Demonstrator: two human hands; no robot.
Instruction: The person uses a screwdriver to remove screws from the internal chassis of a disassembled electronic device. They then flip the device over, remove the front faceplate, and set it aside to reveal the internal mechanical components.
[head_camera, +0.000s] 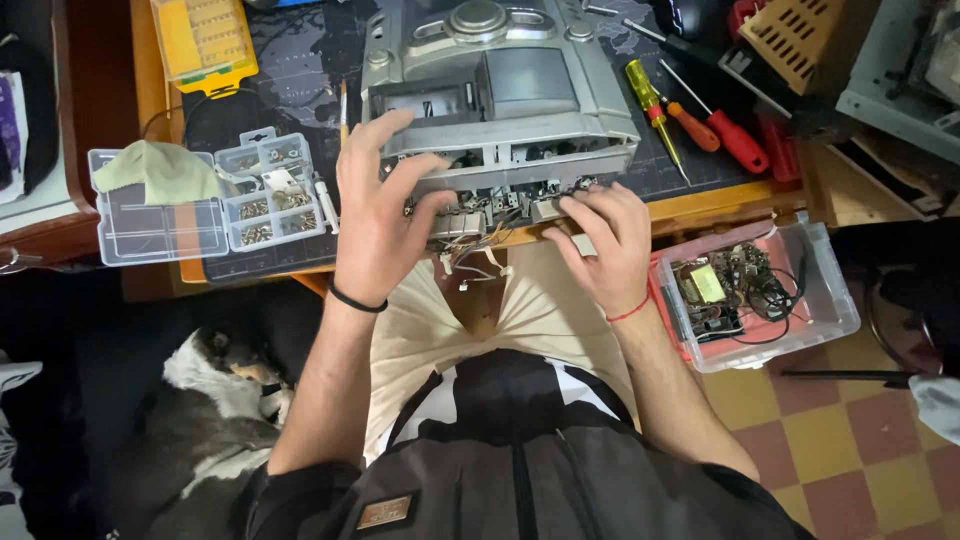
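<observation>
We see silver stereo front panel (500, 90) at counter (700, 205) near edge, overhanging lap so wired underside is reachable. Left hand (378, 215) fingers spread, bracing it; right hand (605, 240) fingers curled together under edge. Screwdrivers (700, 125) lie close right.

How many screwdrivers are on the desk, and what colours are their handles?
Yellow handle: 1, the yellow screwdriver beside the silver stereo that both hands work on.
Orange handle: 1, the orange screwdriver.
Red handle: 1, the red screwdriver.
Total: 3 screwdrivers, all lying right of the stereo on the dark mat.
</observation>
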